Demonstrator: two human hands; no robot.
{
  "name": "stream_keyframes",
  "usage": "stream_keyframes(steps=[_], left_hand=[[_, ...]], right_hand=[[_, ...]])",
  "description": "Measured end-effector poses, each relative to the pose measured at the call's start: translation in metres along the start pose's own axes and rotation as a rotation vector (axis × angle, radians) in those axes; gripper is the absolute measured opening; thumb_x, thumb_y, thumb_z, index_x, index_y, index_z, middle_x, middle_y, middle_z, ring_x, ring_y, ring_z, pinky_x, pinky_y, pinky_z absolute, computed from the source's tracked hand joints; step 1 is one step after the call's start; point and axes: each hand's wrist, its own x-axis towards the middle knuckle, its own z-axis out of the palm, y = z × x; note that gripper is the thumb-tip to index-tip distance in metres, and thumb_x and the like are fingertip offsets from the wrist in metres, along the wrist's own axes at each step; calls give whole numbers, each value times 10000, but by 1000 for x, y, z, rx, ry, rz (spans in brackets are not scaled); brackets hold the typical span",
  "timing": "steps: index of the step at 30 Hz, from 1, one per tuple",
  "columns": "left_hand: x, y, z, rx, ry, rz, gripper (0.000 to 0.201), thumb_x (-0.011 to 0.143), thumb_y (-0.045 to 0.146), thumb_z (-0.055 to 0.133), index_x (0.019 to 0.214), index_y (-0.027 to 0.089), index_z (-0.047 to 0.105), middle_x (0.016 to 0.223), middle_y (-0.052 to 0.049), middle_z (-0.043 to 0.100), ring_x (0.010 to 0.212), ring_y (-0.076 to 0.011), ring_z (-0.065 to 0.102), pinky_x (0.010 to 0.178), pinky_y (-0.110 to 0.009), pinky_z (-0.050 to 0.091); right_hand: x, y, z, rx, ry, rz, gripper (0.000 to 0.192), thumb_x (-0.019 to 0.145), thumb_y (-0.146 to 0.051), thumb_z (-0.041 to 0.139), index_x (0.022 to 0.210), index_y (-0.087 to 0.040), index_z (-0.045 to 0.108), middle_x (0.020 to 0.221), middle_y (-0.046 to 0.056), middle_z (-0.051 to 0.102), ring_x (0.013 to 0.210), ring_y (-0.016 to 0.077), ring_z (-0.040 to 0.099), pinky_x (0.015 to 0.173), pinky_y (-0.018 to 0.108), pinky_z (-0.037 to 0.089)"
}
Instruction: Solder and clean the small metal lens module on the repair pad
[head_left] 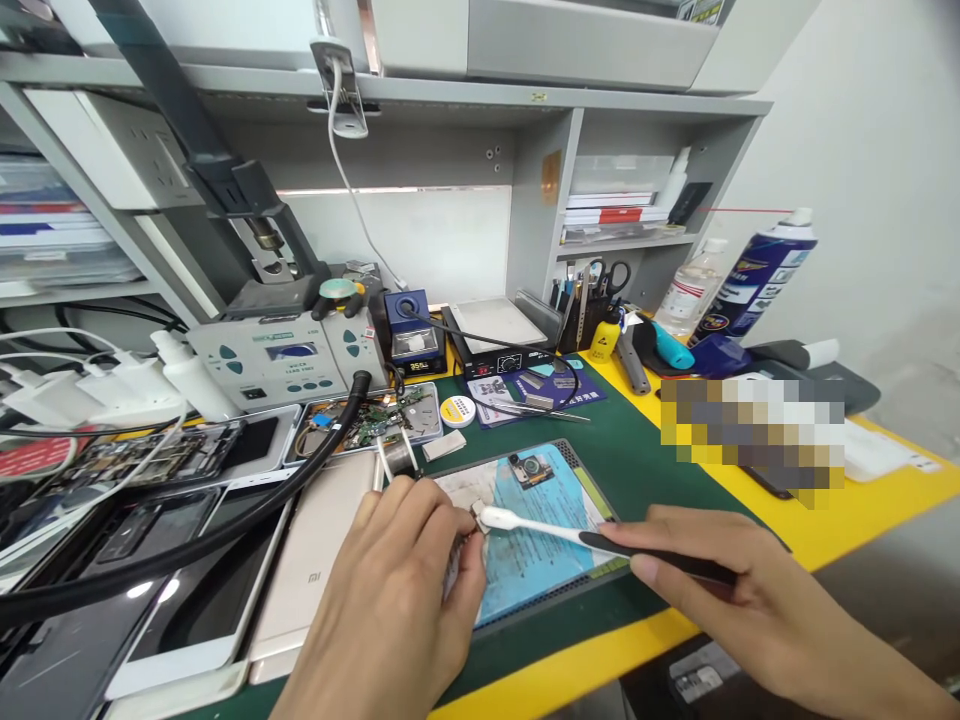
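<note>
My right hand (727,575) is closed around the black handle of a toothbrush (544,529), whose white head points left. That head touches or lies right beside a small metallic part (478,514), pinched between the thumb and fingers of my left hand (405,575). Most of the part is hidden by my fingers, so its exact kind does not show. Below both hands lies a light-blue printed work pad (517,575). Near the pad's top edge sits a small board with a round camera-like element (531,468).
At left lie a gold phone back (311,570), a white-framed phone screen (206,580) and a black hose (225,545) crossing them. A solder spool (397,456), tweezers (517,409) and a tray of circuit boards (409,415) lie beyond. A rework station (292,355) stands behind.
</note>
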Motion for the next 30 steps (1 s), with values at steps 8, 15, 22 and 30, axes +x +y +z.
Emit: stream_keyframes(steps=[8,15,22,30], left_hand=[[6,-1,-3,-45,-13,-25,98,942,187,544,856,191,592,832,-33,562,801,-211,496,711,-370,406],[8,-2,-3,-70,-30,-19,105,947,182,532,876,200,607,844,-33,576,811,-211,498,723,-371,404],[6,-5,-5,-108,-42,-33,99,939,165,537,891,207,613,850,-31,592,828,-214,507,743,-382,394],[2,-8,-4,-165,-57,-10,88,928,152,553,906,215,611,877,-20,611,861,-201,514,745,-374,385]], right_hand=[[18,-14,-19,1,-33,-82,294,948,-377,589,1181,-330,763,971,47,784,755,202,729,445,176,523],[20,-14,-14,-4,-43,-83,298,963,-369,569,1176,-312,769,1003,63,784,837,221,743,491,182,549],[17,-5,-24,51,-42,62,319,931,-482,604,1141,-333,792,1126,67,774,1002,284,721,574,211,600],[10,7,-24,84,-83,86,327,906,-466,648,1192,-354,762,1219,55,746,1063,301,718,697,253,644]])
